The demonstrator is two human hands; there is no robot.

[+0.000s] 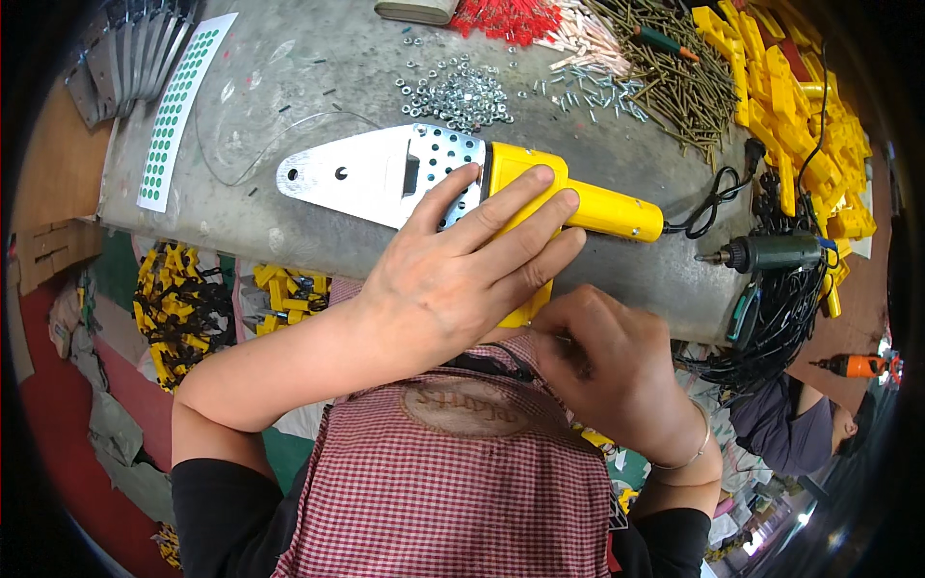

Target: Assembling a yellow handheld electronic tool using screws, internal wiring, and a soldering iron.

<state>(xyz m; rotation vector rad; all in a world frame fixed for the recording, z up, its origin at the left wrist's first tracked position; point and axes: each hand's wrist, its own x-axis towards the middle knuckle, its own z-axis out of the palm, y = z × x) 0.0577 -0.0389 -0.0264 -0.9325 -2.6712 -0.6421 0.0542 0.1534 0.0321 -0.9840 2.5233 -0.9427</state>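
Note:
A pipe welder with a yellow handle and housing lies on the grey table, its tapered silver heating plate pointing left. My left hand spreads across the yellow housing and the perforated metal guard, holding the tool with long fingers laid over it. Its thumb is hidden. Close to the table's near edge, my right hand is closed in a pinch beside the housing's lower yellow part; whatever is between its fingers does not show. A black cord leaves the handle's right end.
Behind the welder lie loose nuts, small screws, long brass-coloured screws and red-tipped wires. A dark green power screwdriver lies right, by yellow housings and black cables. A green-dotted sticker sheet lies left. Another person's arm shows far right.

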